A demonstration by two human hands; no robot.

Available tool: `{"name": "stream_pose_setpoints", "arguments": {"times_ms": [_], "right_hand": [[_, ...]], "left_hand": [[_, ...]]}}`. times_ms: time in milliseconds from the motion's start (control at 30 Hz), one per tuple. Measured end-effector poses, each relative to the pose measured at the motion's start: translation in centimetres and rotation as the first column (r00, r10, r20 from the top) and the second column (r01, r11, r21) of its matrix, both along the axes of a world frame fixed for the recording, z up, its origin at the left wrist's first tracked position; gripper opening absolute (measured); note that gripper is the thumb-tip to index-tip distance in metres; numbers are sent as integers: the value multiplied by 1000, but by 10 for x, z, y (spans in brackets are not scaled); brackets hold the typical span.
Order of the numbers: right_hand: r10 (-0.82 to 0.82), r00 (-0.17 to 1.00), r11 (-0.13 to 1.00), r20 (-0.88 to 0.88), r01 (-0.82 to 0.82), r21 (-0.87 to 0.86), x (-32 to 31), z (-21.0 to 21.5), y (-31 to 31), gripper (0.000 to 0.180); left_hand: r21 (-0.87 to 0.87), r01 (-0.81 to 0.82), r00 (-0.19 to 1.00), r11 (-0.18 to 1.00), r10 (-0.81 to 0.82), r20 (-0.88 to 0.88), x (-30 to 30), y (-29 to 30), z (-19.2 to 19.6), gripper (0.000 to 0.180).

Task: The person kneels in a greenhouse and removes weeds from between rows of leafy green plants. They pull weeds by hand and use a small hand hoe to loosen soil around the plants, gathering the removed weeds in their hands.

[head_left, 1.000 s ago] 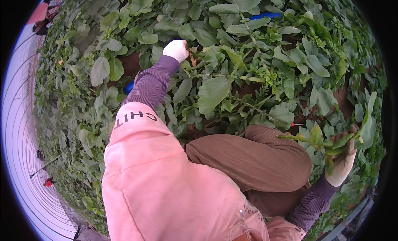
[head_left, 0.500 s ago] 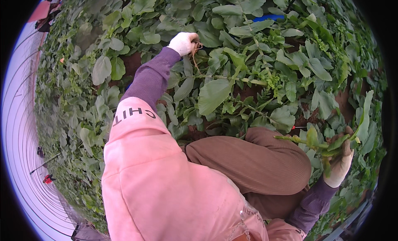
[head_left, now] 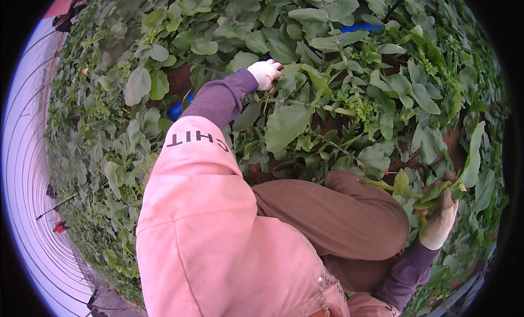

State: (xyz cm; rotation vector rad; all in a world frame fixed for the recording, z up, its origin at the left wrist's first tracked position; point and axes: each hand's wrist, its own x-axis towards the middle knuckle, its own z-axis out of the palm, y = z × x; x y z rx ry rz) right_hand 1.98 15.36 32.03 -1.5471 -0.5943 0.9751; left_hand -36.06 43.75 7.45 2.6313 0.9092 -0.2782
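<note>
Leaves (head_left: 434, 192) jut from the right hand (head_left: 444, 217) clamping them; left hand (head_left: 264, 73), I cannot tell.

1. Top (head_left: 202, 235): pink, loose, seamed at the left shoulder.
2. Lettering (head_left: 194, 138): dark block capitals on the left sleeve; smaller print near the front.
3. Undersleeves (head_left: 218, 100): purple, finely ribbed.
4. Hands (head_left: 265, 75): white gloves (head_left: 440, 227) on left and right.
5. Trousers (head_left: 333, 216): brown, ribbed.

I see broad, overlapping green leaves (head_left: 289, 127) crowding the white-gloved left hand (head_left: 266, 75) at upper centre; a bent leg in brown ribbed trousers (head_left: 333, 219) blocks lower centre. Brown soil (head_left: 177, 82) at upper left seems open, though leaves obscure its edges.
</note>
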Motion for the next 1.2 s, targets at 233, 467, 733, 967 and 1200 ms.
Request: {"name": "stream_pose_setpoints", "arguments": {"times_ms": [233,467,733,967,1200], "right_hand": [[9,999,1000,-36,-10,-10,-2,1,-2,48],[-8,1000,1000,6,8,10,-4,3,-3,45],[50,987,999,154,-46,-29,-1,3,17,42],[120,978,945,170,-165,282,-9,18,84,59],[29,820,948,572,-204,245,-8,19,109,36]], "left_hand": [[121,-49,990,991,63,-122,-46,-15,71,30],[412,-49,999,910,36,40,-71,-32,92,20],[557,-593,796,581,530,294,-70,16,211,28],[-141,-245,844,959,282,456,131,-41,293,32],[-706,338,869,622,82,488,198,-29,277,33]]}}
